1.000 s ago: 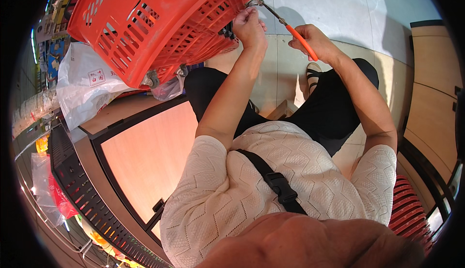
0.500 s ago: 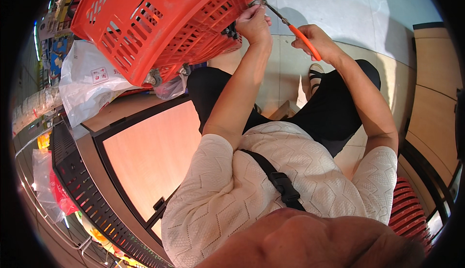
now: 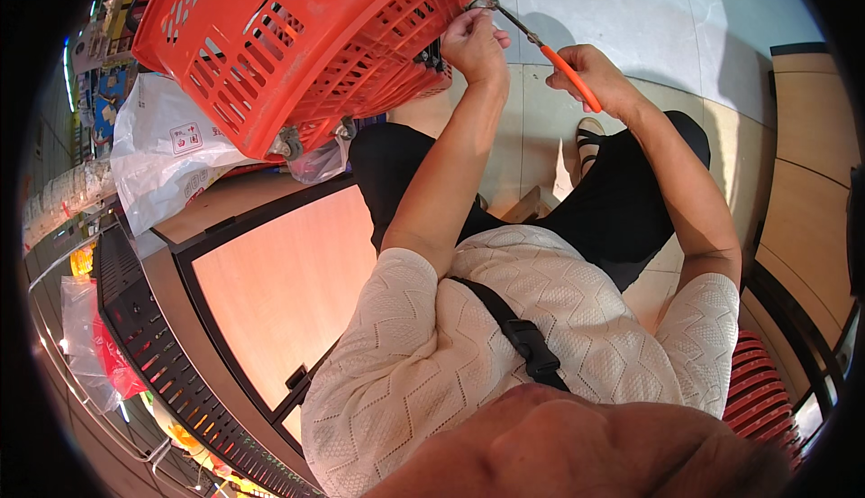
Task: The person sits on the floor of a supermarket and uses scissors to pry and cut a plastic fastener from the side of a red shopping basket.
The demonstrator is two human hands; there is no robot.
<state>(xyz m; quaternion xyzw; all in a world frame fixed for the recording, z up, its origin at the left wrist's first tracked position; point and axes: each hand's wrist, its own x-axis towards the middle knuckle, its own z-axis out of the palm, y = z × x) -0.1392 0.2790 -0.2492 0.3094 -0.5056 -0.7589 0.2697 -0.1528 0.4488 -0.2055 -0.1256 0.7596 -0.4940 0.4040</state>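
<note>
A red plastic shopping basket (image 3: pixel 261 75) with slotted walls and small caster wheels is tipped on its side at the upper left. My right hand (image 3: pixel 590 79) grips the orange handle of long metal pliers (image 3: pixel 566 75), whose jaws reach the caster (image 3: pixel 484 3) at the basket's bottom edge. Just below that caster, my left hand (image 3: pixel 475 46) is closed with fingers bent against it; what they pinch is hidden. Another caster (image 3: pixel 286 144) shows at the basket's lower corner.
A white plastic bag (image 3: pixel 167 147) lies beside the basket, above a wood-panelled cabinet (image 3: pixel 279 291) with a black frame. More wooden panels (image 3: pixel 802 138) stand at the right. A red slatted stool (image 3: pixel 761 390) is at the lower right. Pale tiles (image 3: pixel 622 12) form the floor.
My right hand and the pliers' handle have shifted very slightly to the right. My left hand, the basket and the caster look nearly the same.
</note>
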